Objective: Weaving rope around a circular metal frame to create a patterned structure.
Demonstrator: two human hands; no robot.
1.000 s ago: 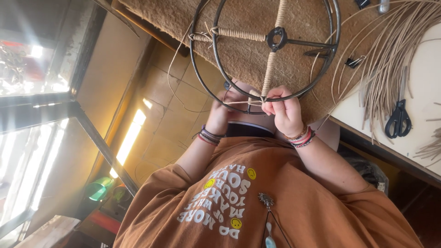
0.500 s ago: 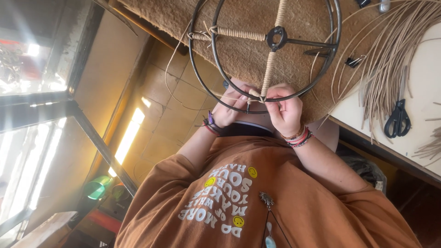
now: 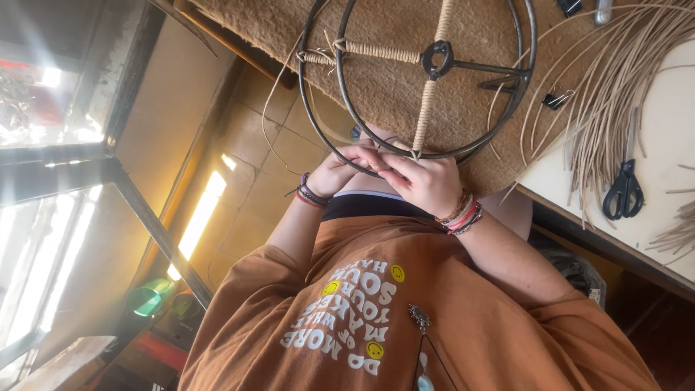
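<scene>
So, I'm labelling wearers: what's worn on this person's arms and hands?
Bare hands, no gloves. The left hand wears dark and red wristbands; the right hand a stack of red, pink and beaded bracelets. Rust-orange short sleeves cover the upper arms.

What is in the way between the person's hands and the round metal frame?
Nothing visible. The left hand and the right hand already touch the lower rim of the dark round metal frame, right where its tan cane-wrapped spoke ends.
</scene>
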